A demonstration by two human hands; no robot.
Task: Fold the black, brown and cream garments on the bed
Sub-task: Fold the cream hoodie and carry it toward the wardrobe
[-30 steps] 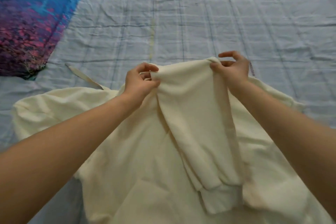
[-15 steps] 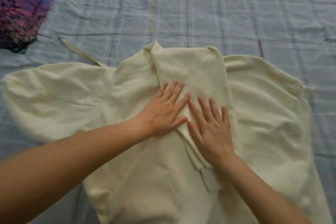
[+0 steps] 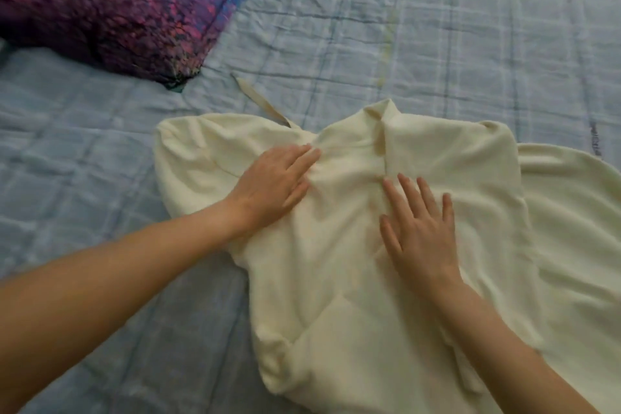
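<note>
A cream garment [image 3: 336, 279] lies spread on the bed, with one sleeve folded across its middle and a drawstring [image 3: 260, 101] trailing off its upper left. My left hand [image 3: 275, 183] lies flat on the garment's left part, fingers straight and together. My right hand [image 3: 420, 225] presses flat on the folded sleeve in the middle, fingers spread. Neither hand holds any cloth. No black or brown garment is in view.
The bed [image 3: 437, 27] is covered by a pale blue checked sheet. A pillow [image 3: 127, 7] in purple, pink and blue lies at the upper left, close to the drawstring's end.
A second ago both hands pinched the sleeve's top edge; they laid it down and flattened on it. Since then my left hand has slid left, away from my right hand.
</note>
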